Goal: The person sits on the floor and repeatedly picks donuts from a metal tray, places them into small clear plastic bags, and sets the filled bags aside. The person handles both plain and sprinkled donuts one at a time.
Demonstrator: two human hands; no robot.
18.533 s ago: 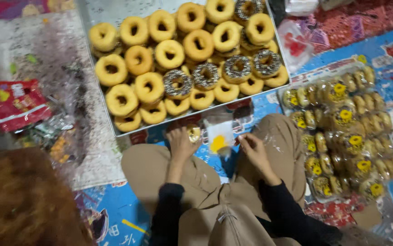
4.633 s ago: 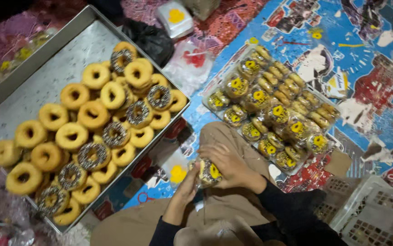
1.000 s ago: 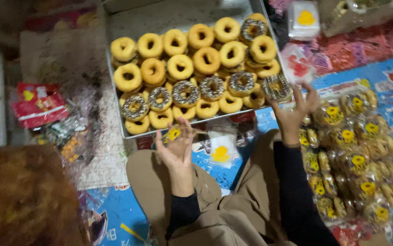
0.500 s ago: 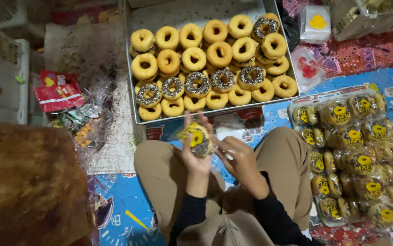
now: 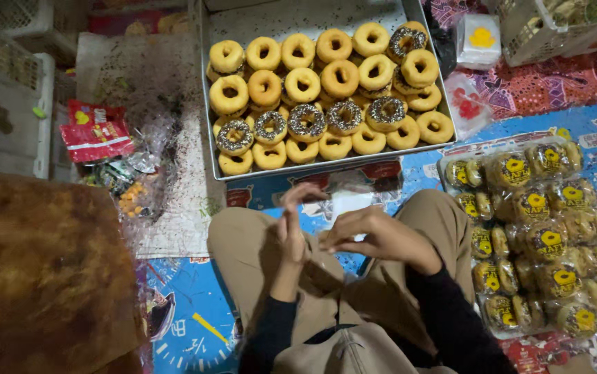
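I sit cross-legged in tan trousers, and both hands meet over my lap. My left hand [image 5: 291,225] stands edge-on with its fingers pointing up. My right hand [image 5: 376,237] curls toward it, fingertips almost touching the left palm. I cannot make out anything between them. Just beyond my knees lies a metal tray [image 5: 312,15] of doughnuts [image 5: 340,78], most plain yellow and a few with dark sprinkled tops [image 5: 307,120]. On the floor at my right lies a pile of wrapped doughnuts with yellow stickers [image 5: 544,235].
A white sheet or bag [image 5: 350,202] lies on the floor between tray and knees. A white packet with a yellow mark [image 5: 478,40] and a basket [image 5: 561,24] are at far right. Red snack wrappers [image 5: 96,133] and crates [image 5: 7,104] lie left. A brown blurred mass [image 5: 42,277] fills the lower left.
Half a second ago my left hand held up a wrapped doughnut with a yellow sticker; that doughnut no longer shows. Both hands have closed in together over my lap.
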